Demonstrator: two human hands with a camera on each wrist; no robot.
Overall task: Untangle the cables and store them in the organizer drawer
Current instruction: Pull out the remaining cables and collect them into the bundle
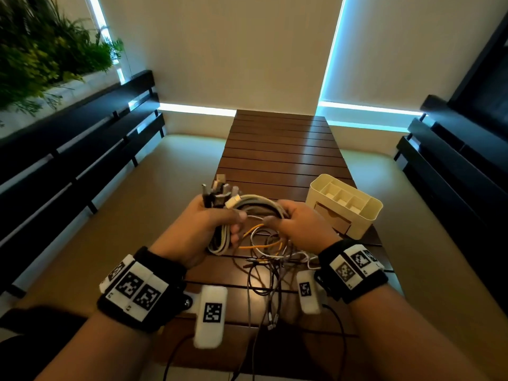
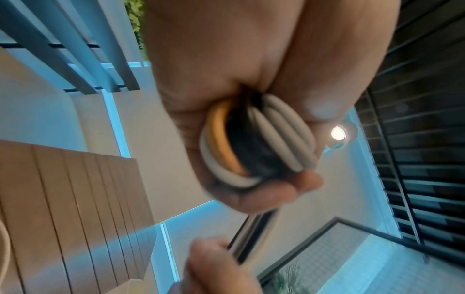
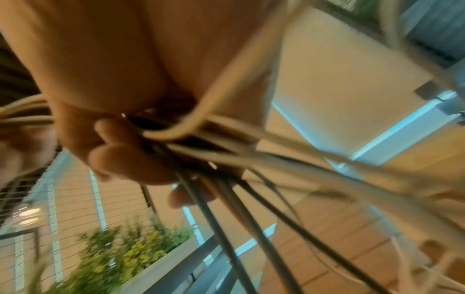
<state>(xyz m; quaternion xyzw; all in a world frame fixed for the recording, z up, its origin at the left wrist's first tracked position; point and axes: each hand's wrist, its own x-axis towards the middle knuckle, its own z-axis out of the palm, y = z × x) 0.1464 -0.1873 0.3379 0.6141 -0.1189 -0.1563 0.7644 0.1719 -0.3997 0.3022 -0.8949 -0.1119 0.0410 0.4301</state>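
A bundle of cables [image 1: 255,204], white, grey, black and one orange, is held above the table between both hands. My left hand [image 1: 209,221] grips the folded end of the bundle [image 2: 256,143], with several plugs [image 1: 220,188] sticking up past the fist. My right hand [image 1: 299,221] grips the other part of the same cables [image 3: 201,143]. Loose ends [image 1: 269,273] hang down in a tangle onto the table. The cream organizer [image 1: 345,206] stands at the right of my right hand, its drawer front [image 1: 334,220] facing me.
The slatted brown wooden table [image 1: 280,149] runs away from me. Dark benches [image 1: 82,149] line both sides of the floor. A planter with green plants [image 1: 46,50] is at the upper left. Thin black cords [image 1: 338,334] run from my wrist cameras.
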